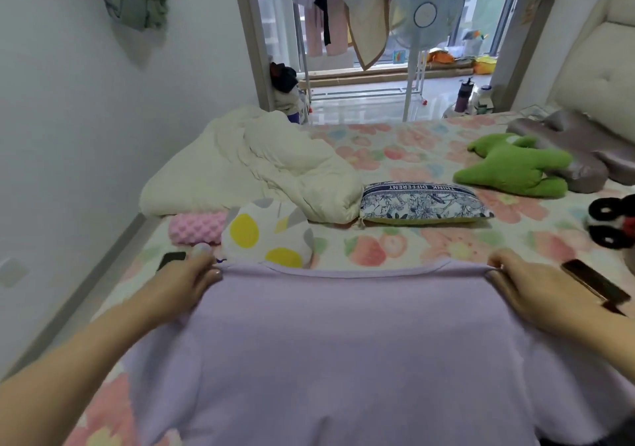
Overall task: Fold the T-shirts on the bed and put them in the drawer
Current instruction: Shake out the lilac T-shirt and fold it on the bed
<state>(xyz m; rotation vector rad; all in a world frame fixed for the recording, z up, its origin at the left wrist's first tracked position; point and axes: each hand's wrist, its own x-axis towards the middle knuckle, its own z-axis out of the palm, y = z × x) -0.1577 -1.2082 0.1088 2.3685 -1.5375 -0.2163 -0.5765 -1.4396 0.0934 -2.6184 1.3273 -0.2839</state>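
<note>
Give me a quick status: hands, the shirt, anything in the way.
Left hand, right hand: each pinching a far corner of lilac T-shirt. Shirt spread, unfolded. Dotted pillow past its far edge, phone by right hand.

A dark phone [170,259] lies just beyond the left hand [185,280]. A little farther out sit a pink bumpy cushion [197,227] and a white pillow with yellow spots [268,237], and a crumpled cream duvet [261,167] is heaped behind them. Ahead, between the two hands, rests a blue floral cushion [426,203] (its band reads THINK DIFFERENT, upside down). Just outside the right hand [536,287] lies a dark flat device [596,282]. Beyond it is a black-and-white plush [611,225], and farther off a green plush toy [515,167] lies against a mauve satin pillow [577,150]. Far ahead stands a fan [424,16].
</note>
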